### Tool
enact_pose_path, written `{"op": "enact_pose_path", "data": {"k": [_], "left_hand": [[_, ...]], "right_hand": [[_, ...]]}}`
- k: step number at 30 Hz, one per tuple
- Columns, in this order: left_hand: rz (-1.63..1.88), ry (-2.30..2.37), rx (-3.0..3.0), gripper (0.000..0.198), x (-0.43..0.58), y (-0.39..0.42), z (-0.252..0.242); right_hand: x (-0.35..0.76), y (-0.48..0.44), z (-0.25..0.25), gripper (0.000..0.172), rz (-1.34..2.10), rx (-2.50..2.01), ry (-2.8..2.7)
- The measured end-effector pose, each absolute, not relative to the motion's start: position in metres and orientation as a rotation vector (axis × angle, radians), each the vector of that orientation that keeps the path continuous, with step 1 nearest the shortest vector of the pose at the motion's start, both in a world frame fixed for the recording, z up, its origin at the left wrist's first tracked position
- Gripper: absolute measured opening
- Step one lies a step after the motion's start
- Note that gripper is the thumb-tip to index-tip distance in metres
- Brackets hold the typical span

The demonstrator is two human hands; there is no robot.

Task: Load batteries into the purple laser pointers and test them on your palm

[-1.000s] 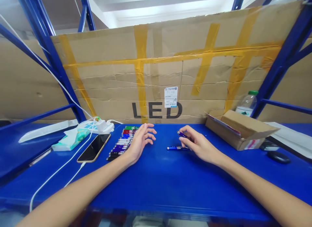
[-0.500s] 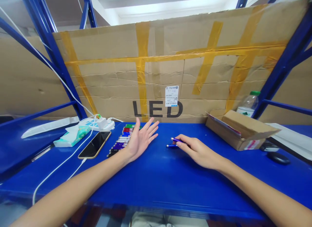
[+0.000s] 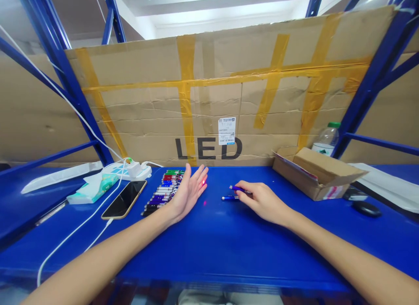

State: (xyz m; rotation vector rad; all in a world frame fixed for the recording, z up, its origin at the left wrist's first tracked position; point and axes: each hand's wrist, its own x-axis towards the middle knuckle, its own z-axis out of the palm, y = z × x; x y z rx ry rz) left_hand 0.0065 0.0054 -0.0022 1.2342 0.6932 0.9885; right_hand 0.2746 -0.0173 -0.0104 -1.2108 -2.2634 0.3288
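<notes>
My right hand [image 3: 262,201] is closed on a small purple laser pointer [image 3: 235,188], whose front end points left. Just below it a blue pointer [image 3: 229,198] lies on the blue table, partly hidden by my fingers. My left hand [image 3: 188,193] is open and holds nothing, its palm turned to the right with the fingers stretched out. A red light spot glows on its fingers, and a fainter one shows on the table beside them. Behind that hand lies a row of several pointers [image 3: 163,190] in green, red, blue, silver, purple and black, partly covered by it.
Left of the row are a phone [image 3: 125,200] with a white cable, a tissue pack [image 3: 93,189] and a power strip [image 3: 134,169]. At right stand an open cardboard box [image 3: 314,174], a black mouse [image 3: 366,209] and a bottle [image 3: 327,139]. A cardboard sheet [image 3: 157,117] closes off the back.
A red light spot has appeared on my left fingers, with a fainter one on the table. My left fingers have drawn closer together. The camera view has shifted slightly.
</notes>
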Motion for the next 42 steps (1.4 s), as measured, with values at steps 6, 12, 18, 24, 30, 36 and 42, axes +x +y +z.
{"op": "enact_pose_path", "data": {"k": [6, 12, 18, 24, 30, 36, 42], "left_hand": [[0.888, 0.769, 1.268, 0.09, 0.01, 0.005, -0.007], [0.876, 0.76, 1.308, 0.087, 0.012, 0.003, -0.009], [0.861, 0.784, 1.322, 0.084, 0.013, 0.004, -0.013], [0.861, 0.769, 1.331, 0.084, 0.012, 0.003, -0.011], [0.86, 0.77, 1.339, 0.086, 0.012, 0.003, -0.01], [0.873, 0.775, 1.32, 0.085, 0.012, 0.005, -0.011], [0.87, 0.788, 1.279, 0.083, 0.012, 0.004, -0.008]], "right_hand": [[0.271, -0.021, -0.011, 0.032, 0.291, -1.215, -2.258], [0.268, -0.025, -0.009, 0.027, 0.256, -1.285, -2.354], [0.264, -0.026, -0.013, 0.025, 0.273, -1.28, -2.35], [0.264, -0.027, -0.011, 0.027, 0.279, -1.284, -2.278], [0.263, -0.029, -0.01, 0.029, 0.293, -1.26, -2.268], [0.265, -0.026, -0.011, 0.028, 0.27, -1.293, -2.308], [0.26, -0.031, -0.01, 0.029, 0.307, -1.272, -2.319]]}}
